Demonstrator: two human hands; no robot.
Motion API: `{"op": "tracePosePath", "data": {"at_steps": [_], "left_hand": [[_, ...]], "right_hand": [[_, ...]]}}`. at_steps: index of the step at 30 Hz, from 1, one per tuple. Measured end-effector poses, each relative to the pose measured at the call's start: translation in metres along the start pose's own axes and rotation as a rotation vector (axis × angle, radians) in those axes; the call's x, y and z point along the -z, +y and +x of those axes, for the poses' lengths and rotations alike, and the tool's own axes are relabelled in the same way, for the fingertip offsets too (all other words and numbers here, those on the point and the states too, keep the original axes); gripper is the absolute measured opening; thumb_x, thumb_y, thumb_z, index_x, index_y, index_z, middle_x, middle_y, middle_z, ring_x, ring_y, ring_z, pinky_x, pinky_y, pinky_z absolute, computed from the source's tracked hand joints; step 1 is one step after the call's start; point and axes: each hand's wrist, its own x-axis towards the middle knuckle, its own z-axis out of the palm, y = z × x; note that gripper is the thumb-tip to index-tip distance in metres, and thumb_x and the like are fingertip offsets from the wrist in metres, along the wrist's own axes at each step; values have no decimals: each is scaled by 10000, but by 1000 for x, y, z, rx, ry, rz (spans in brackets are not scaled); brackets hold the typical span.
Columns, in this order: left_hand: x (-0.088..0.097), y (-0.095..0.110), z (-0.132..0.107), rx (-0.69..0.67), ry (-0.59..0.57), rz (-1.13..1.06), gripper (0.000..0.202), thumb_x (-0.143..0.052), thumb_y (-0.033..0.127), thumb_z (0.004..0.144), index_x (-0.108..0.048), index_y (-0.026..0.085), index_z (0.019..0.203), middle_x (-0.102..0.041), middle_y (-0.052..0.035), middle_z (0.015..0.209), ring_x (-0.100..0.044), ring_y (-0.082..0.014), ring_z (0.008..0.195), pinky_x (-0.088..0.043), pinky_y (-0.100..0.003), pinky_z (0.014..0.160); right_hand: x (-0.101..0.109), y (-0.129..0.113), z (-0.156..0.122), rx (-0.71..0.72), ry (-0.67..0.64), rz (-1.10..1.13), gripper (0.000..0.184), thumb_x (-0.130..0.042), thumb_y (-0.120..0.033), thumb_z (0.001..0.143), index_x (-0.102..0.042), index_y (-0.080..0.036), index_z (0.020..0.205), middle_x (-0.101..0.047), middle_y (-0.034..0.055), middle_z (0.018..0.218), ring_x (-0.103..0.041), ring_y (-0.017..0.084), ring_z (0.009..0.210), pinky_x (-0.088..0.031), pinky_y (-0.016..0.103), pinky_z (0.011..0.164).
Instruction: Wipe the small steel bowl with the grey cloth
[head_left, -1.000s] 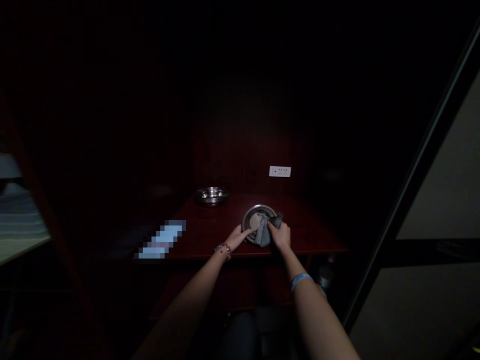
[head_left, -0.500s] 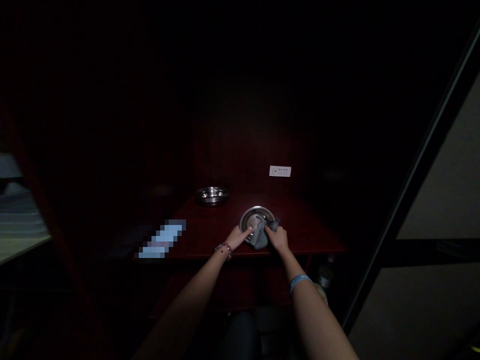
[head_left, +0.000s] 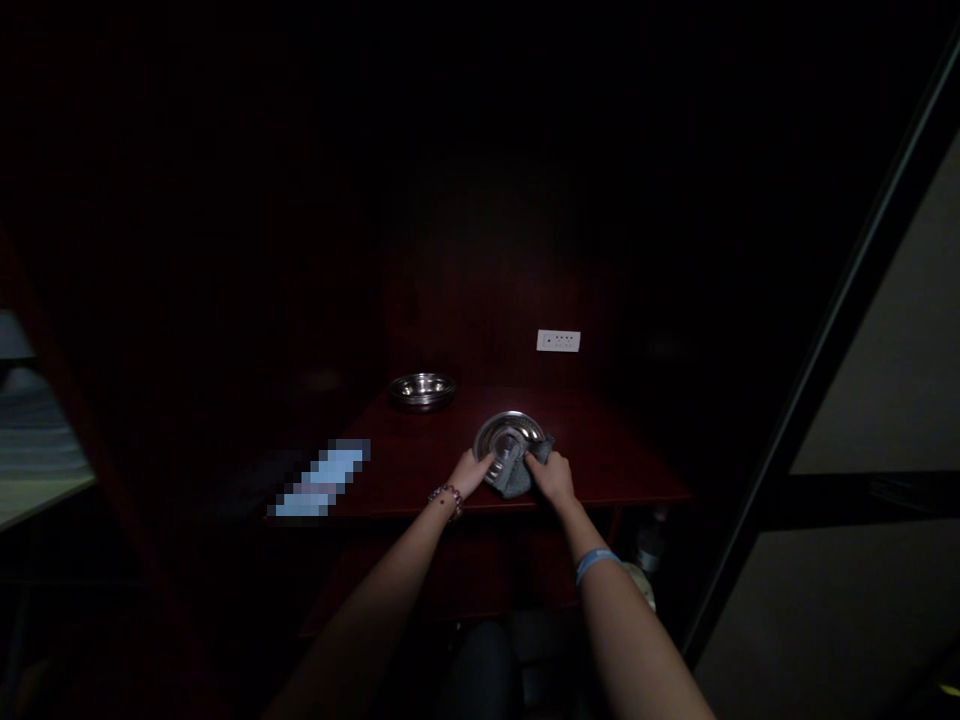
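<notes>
A round, shiny metal plate [head_left: 488, 437] with a raised rim is tilted toward me over the front part of the dark red desk. My left hand [head_left: 470, 474] grips its left edge, thumb on the inner face. A grey cloth [head_left: 514, 476] lies over the plate's lower right side and hangs past the rim. My right hand [head_left: 553, 475] is closed on that cloth at the plate's right edge, thumb pressing inward. Its other fingers are partly hidden behind the cloth and rim.
Stacked metal plates [head_left: 422, 392] stand at the back left of the desk [head_left: 420, 450]. A blurred-out light blue patch [head_left: 322, 480] lies at the left. A white socket panel [head_left: 559, 341] is on the back wall. Below the desk's right side stands a bottle [head_left: 650, 545].
The plate has shifted and turned slightly to the left, with the cloth and both hands following. My left thumb has drawn back toward the rim. The stacked plates stay put.
</notes>
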Motion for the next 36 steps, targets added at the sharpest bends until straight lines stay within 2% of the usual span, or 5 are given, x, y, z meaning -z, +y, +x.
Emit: {"op": "tracePosePath", "data": {"at_steps": [5,15,23,29,36], "left_hand": [[2,4,-2,-4,-9,35,364,-556,322,778,-651,100,1051,-684,-119,1092,-635,-236,1016,-464,-335,941],[0,5,-3,-28,12,19,416,-582,352,761,-641,96,1085,-681,-120,1103,-621,-244,1044,-452,-350,958],[0,7,-4,-58,-8,66,376,-546,379,781,-656,96,1003,-702,-118,1017,-647,-224,957,-485,-324,877],[-1,6,-5,-44,17,128,363,-474,416,816,-666,115,881,-713,-90,844,-662,-210,831,-497,-301,791],[-1,5,-2,-30,29,126,366,-468,436,816,-662,134,892,-712,-86,875,-660,-198,821,-503,-284,752]], "right_hand": [[1,-1,-1,-1,-7,10,348,-539,-407,846,-717,-115,908,-716,142,905,-676,210,865,-470,210,686],[-2,2,1,3,-11,13,372,-530,-430,846,-710,-111,911,-710,154,920,-672,217,884,-468,222,709],[-3,4,3,5,-10,18,358,-535,-427,841,-712,-123,907,-712,147,923,-670,224,893,-467,230,721],[-4,4,4,-9,-8,9,378,-535,-439,839,-714,-112,907,-709,158,926,-670,223,887,-470,230,718],[-6,5,5,1,-20,1,401,-515,-462,844,-713,-119,906,-710,158,919,-673,219,876,-472,228,712]]}}
